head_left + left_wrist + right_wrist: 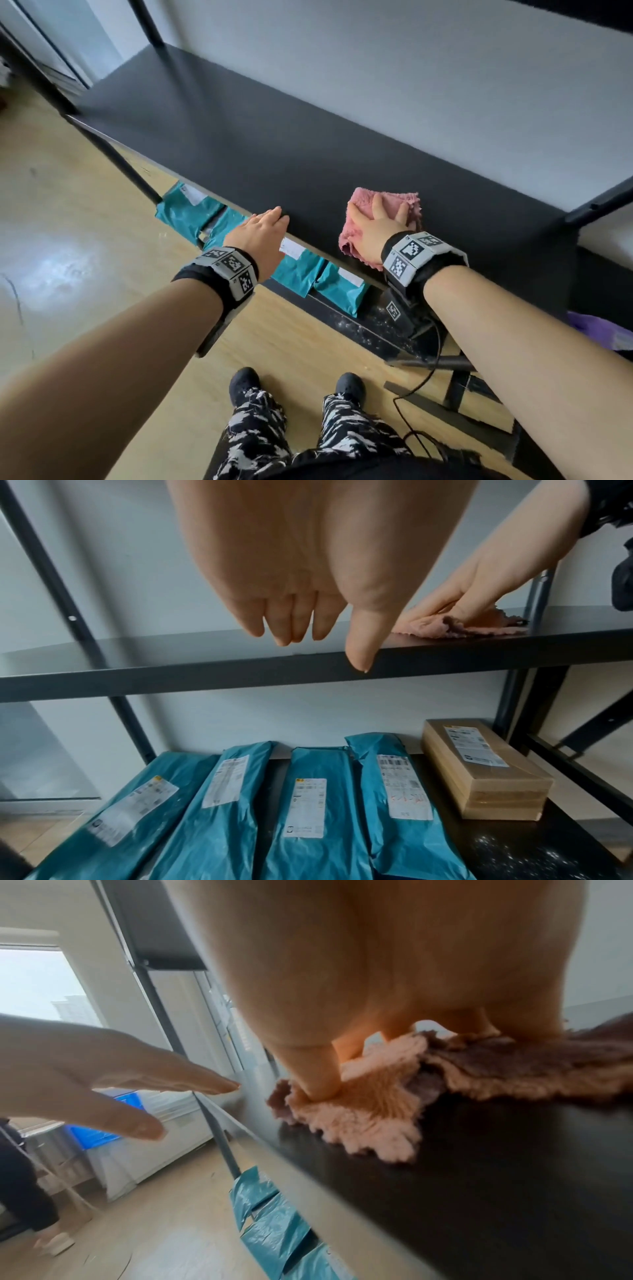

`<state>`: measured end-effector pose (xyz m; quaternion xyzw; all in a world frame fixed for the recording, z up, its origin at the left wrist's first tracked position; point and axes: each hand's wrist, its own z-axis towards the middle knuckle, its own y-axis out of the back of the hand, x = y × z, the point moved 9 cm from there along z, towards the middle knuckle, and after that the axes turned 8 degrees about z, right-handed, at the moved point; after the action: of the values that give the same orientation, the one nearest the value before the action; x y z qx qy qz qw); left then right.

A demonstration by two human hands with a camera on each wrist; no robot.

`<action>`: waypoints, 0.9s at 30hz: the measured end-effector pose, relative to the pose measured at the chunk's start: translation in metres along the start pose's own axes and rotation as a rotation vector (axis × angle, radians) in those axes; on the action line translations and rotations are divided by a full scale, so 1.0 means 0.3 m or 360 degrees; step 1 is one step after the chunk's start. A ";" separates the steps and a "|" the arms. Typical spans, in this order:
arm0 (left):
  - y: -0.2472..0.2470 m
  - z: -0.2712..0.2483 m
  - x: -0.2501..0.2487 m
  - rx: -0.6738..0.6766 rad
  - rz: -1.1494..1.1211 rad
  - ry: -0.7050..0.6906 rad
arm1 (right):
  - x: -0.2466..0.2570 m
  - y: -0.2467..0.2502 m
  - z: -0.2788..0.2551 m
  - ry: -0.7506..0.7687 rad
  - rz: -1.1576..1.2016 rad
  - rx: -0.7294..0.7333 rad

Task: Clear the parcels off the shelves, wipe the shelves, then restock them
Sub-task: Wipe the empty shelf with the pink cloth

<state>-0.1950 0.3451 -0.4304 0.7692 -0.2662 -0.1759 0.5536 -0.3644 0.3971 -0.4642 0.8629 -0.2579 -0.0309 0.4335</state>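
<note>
The black shelf (239,147) is bare apart from a pink cloth (363,198) near its front right. My right hand (380,214) lies on the cloth with fingers spread flat and presses it down; in the right wrist view the thumb (318,1074) digs into the pink cloth (369,1123). My left hand (274,219) is at the shelf's front edge (240,672), fingers (298,626) straight and holding nothing; I cannot tell whether it touches. Several teal parcels (308,804) and a brown box (486,772) lie on the lower shelf.
Black uprights (147,20) stand at the shelf ends. A black stand and cable (428,359) sit on the wooden floor (85,205) at the right, beside something purple (596,329). My feet (294,383) are just before the shelf. Another person's leg (24,1191) shows far left.
</note>
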 end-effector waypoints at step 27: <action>0.014 0.176 1.216 0.0114 -0.0107 0.0065 | 1.242 0.045 0.416 0.0342 -0.0170 -0.0296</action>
<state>0.0647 0.0837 -0.4347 0.8005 -0.2349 -0.1690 0.5248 -0.0823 0.1233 -0.4680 0.8297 -0.1599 0.0148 0.5345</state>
